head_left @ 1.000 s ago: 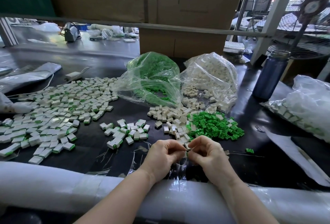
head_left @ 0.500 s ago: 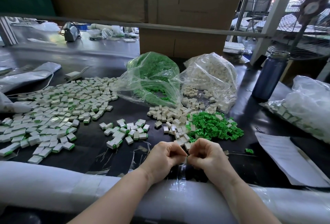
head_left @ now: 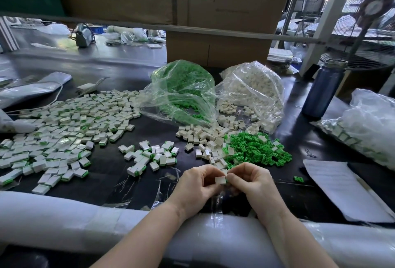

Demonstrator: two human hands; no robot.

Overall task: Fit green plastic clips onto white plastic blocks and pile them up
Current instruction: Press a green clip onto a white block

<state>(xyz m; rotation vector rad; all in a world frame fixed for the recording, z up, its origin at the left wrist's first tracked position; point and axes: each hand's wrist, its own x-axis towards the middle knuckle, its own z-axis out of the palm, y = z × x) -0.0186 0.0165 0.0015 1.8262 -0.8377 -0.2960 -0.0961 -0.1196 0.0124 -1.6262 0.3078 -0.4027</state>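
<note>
Just short of the green clip heap (head_left: pixel 257 151), we pinch one white block (head_left: pixel 220 180) between left hand (head_left: pixel 197 184) and right hand (head_left: pixel 249 182), fingers curled on it; green shows at its right edge.

Glossy dark table (head_left: pixel 119 184) – crinkled clear plastic bag (head_left: pixel 181 96), matt cardboard box (head_left: pixel 218 49).

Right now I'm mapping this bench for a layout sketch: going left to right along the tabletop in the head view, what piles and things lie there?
Big spread of finished blocks → small cluster of finished blocks → loose white blocks → loose green clips → paper sheet.
</note>
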